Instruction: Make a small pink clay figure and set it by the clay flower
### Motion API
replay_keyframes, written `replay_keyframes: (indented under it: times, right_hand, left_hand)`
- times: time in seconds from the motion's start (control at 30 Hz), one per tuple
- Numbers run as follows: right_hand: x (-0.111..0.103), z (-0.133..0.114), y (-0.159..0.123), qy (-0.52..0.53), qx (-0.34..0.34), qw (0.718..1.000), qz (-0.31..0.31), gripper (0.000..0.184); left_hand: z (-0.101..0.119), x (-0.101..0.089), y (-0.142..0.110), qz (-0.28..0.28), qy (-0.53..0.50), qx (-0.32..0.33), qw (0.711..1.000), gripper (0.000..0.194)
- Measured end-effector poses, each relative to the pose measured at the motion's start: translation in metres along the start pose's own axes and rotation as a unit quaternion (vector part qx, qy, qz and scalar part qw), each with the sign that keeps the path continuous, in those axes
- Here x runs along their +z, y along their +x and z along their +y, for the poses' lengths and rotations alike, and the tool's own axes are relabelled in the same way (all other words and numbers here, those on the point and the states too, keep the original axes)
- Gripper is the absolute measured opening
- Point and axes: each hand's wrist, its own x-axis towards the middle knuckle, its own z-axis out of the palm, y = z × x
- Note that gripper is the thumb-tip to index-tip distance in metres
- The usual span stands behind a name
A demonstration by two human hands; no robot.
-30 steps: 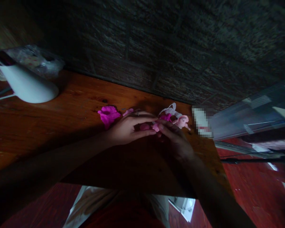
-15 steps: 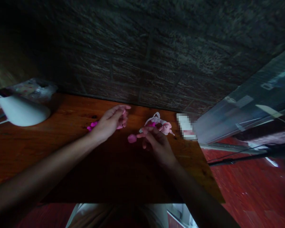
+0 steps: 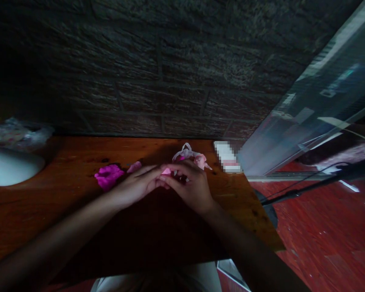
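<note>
My left hand (image 3: 136, 185) and my right hand (image 3: 190, 187) meet over the middle of a wooden table (image 3: 63, 211). Between their fingertips is a small pale pink piece (image 3: 166, 171), pinched from both sides. A bright magenta lump (image 3: 108, 175) lies on the table just left of my left hand, with a smaller pink bit (image 3: 134, 166) beside it. Behind my right hand lies a pink and white bundle (image 3: 189, 156) of soft scraps. The scene is dim and my fingers hide part of the pinched piece.
A white rounded object (image 3: 9, 170) sits at the table's far left, with a crinkled clear bag (image 3: 18, 132) behind it. A dark brick wall (image 3: 158, 81) backs the table. A small blurred-out box (image 3: 227, 157) lies near the right corner. Red floor (image 3: 322, 235) and a glass panel (image 3: 307, 117) are to the right.
My hands were together, drew apart half a second ago with the left reaching toward the magenta lump, and have now come back together around the small pink piece. The camera tilted upward.
</note>
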Motion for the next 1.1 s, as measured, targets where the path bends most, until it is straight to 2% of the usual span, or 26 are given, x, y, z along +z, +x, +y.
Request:
replay_keyframes:
  times: [0.13, 0.23, 0.33, 0.47, 0.7, 0.9, 1.03, 1.1]
  right_hand:
    - [0.003, -0.005, 0.000, -0.005, -0.017, 0.999, -0.033, 0.019]
    - [0.007, -0.010, -0.003, 0.004, -0.001, 0.997, -0.075, 0.021]
    - [0.011, -0.013, -0.008, 0.018, 0.011, 0.996, -0.091, 0.026]
    - [0.011, -0.014, -0.013, 0.022, 0.009, 0.996, -0.090, 0.044]
    - [0.013, -0.014, -0.014, 0.026, -0.008, 0.995, -0.099, 0.040]
    - [0.015, -0.011, -0.017, -0.024, -0.021, 0.993, -0.116, 0.039]
    - [0.011, -0.011, -0.015, -0.077, -0.067, 0.989, -0.110, 0.035]
    - [0.008, -0.012, -0.013, -0.074, -0.073, 0.990, -0.094, 0.034]
  left_hand:
    - [0.002, -0.015, -0.003, -0.024, -0.022, -0.012, 0.999, 0.025]
    - [-0.003, -0.027, -0.005, -0.002, -0.006, -0.001, 1.000, 0.022]
    - [-0.009, -0.031, -0.007, 0.030, -0.002, 0.005, 1.000, 0.026]
    - [-0.012, -0.029, -0.010, 0.011, 0.036, 0.013, 0.999, 0.021]
    - [-0.012, -0.023, -0.015, -0.030, 0.093, 0.034, 0.995, 0.011]
    - [-0.015, -0.023, -0.018, 0.012, 0.207, 0.105, 0.973, 0.030]
    - [-0.012, -0.022, -0.020, 0.023, 0.153, 0.081, 0.985, 0.046]
    - [-0.009, -0.022, -0.019, 0.016, 0.116, 0.056, 0.992, 0.040]
